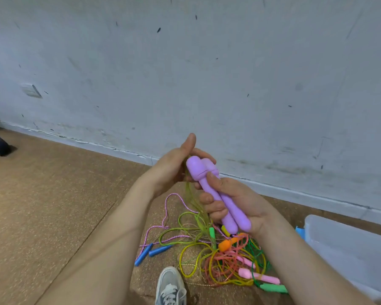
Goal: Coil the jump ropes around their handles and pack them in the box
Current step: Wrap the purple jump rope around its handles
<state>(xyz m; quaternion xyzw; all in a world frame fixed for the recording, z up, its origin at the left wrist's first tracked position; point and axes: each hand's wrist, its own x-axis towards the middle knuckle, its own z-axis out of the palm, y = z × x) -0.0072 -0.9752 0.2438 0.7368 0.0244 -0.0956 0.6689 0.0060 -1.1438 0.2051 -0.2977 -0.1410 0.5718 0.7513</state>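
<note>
A bare indoor room: a scuffed, speckled white wall (207, 73) fills the upper frame, a socket plate (31, 91) at left, brown cork-like flooring (42, 205) below.

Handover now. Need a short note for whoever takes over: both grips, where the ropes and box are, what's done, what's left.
Right grip holds both purple handles side by side, heads up.
Left grip is at the handle heads, holding the yellow-green rope, which hangs loose to the floor. No turns on the handles yet.
The other ropes lie in a tangled pile on the floor below, with the blue handles at its left.
Clear box is at the right edge; its visible part shows no ropes.
Done: handles paired in hand. Left: coil this rope, pack it, then the pile.
</note>
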